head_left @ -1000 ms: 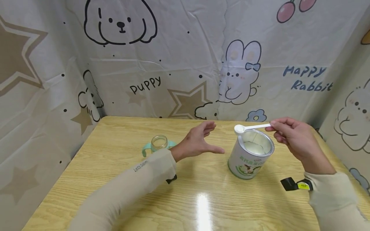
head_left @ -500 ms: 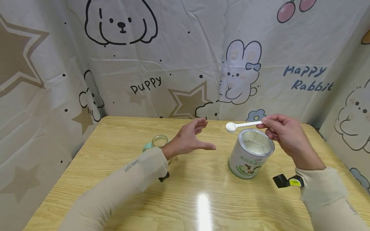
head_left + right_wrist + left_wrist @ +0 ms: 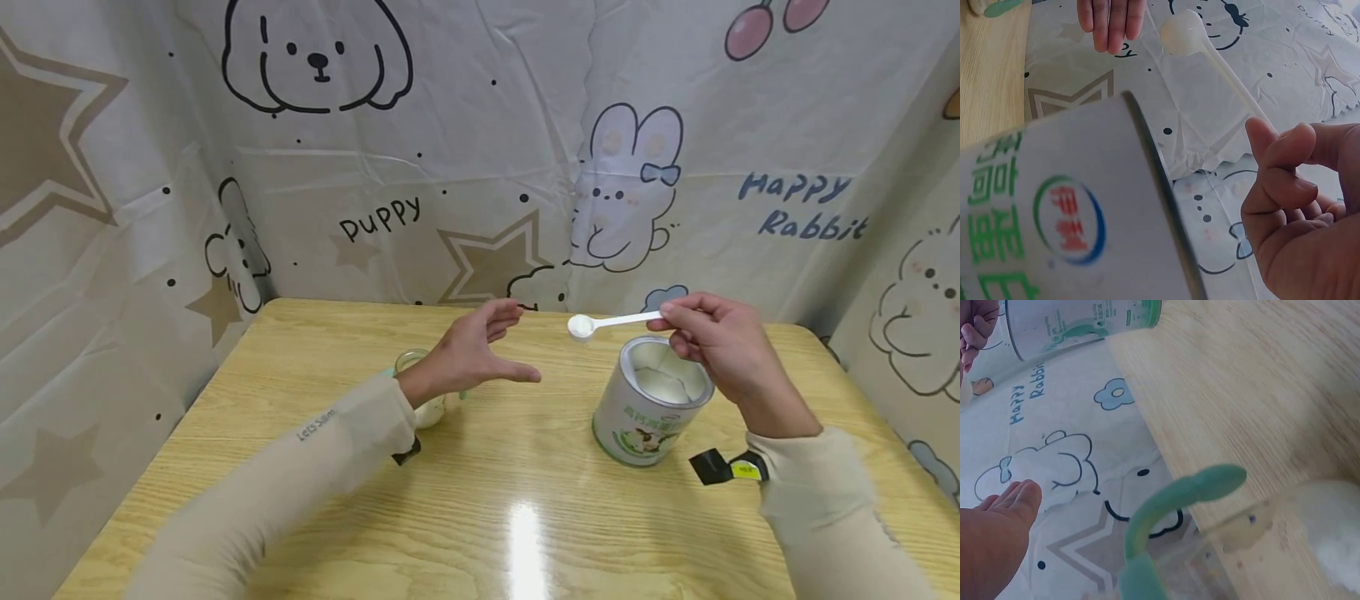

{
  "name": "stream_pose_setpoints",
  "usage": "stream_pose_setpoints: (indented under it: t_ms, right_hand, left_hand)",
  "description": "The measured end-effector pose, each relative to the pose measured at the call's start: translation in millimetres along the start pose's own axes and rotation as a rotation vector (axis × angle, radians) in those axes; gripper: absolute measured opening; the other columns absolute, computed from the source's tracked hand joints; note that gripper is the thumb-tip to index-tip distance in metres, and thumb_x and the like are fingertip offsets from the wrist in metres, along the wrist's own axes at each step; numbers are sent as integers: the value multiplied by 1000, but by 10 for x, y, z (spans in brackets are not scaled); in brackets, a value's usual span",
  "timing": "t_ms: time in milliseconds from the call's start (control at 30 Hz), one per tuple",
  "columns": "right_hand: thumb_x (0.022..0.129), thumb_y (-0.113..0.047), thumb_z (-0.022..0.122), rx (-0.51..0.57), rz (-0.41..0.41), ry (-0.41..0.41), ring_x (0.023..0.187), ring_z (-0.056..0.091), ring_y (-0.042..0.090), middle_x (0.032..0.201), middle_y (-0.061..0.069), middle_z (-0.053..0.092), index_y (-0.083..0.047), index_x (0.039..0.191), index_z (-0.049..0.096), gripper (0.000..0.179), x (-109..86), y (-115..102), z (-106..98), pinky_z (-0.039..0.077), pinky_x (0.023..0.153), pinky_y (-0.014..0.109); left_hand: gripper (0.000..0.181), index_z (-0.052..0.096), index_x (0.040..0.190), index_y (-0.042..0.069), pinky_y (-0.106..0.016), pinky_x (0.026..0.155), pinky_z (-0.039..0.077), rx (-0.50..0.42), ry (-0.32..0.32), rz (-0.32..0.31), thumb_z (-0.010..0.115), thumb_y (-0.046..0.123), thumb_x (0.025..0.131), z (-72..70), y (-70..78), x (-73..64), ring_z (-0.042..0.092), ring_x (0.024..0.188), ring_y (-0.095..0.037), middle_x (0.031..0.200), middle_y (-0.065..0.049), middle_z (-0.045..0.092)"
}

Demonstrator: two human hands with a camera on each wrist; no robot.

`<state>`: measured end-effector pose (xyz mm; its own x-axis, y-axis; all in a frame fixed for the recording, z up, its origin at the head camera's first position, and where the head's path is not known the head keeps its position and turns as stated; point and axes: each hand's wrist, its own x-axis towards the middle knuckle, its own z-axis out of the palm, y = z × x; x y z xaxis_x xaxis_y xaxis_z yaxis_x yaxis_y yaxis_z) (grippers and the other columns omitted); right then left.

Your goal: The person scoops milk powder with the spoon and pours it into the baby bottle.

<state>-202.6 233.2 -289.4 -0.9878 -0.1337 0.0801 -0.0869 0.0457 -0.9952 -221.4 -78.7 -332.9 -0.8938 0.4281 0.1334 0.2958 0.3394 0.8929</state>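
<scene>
My right hand (image 3: 716,350) pinches the handle end of a white measuring scoop (image 3: 582,327) between thumb and forefinger. White powder fills its bowl, which hangs level, left of an open milk powder can (image 3: 648,408). In the right wrist view, the scoop (image 3: 1184,36) reaches past the can's rim. My left hand (image 3: 468,348) holds nothing, its thumb apart from its extended fingers, with the scoop's bowl off to its right. Partly hidden behind the left wrist stands a clear baby bottle (image 3: 430,414) without a cap. The left wrist view shows its green handle (image 3: 1163,500) and white powder inside.
The wooden table (image 3: 480,517) carries the bottle at left and the can at right. A patterned cloth (image 3: 480,167) hangs behind the table's far edge and along both sides. Each wrist wears a small black strap device, the right one (image 3: 727,467) near the can.
The right hand has carried the powder-filled scoop left from over the can's rim to beyond it. My left hand has drawn back left, covering more of the bottle. The can stays put.
</scene>
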Motion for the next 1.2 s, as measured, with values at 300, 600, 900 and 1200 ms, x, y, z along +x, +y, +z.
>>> stream_pose_setpoints:
  t_ms: [300, 600, 900, 1200]
  right_hand:
    - [99, -10, 64, 25, -9, -12, 57, 53, 6, 80, -2, 73, -10, 89, 67, 10, 50, -22, 152, 46, 51, 15]
    - [100, -11, 62, -35, 14, -9, 57, 52, 5, 79, -4, 73, -2, 96, 63, 10, 85, -21, 280, 47, 50, 16]
    - [101, -11, 59, -104, 11, -16, 56, 51, 5, 79, -6, 72, 3, 102, 59, 14, 113, -41, 465, 47, 51, 16]
    - [101, -8, 57, -84, 18, -27, 54, 50, 4, 76, -7, 72, 4, 103, 58, 12, 167, -18, 628, 46, 50, 16]
  left_hand:
    - [93, 39, 148, 3, -28, 113, 37, -34, 26, -14, 92, 18, 73, -116, -50, -42, 44, 138, -21, 150, -10, 47]
    - [91, 40, 149, 3, -29, 112, 39, -60, 33, -1, 91, 13, 74, -198, -98, -108, 46, 137, -22, 147, -10, 49]
    - [88, 39, 148, -2, -32, 112, 39, -53, 24, -3, 88, 7, 75, -337, -112, -172, 46, 137, -27, 147, -16, 48]
    - [86, 40, 147, 0, -34, 113, 39, -33, 28, -22, 88, 9, 77, -470, -170, -229, 46, 137, -26, 147, -14, 49]
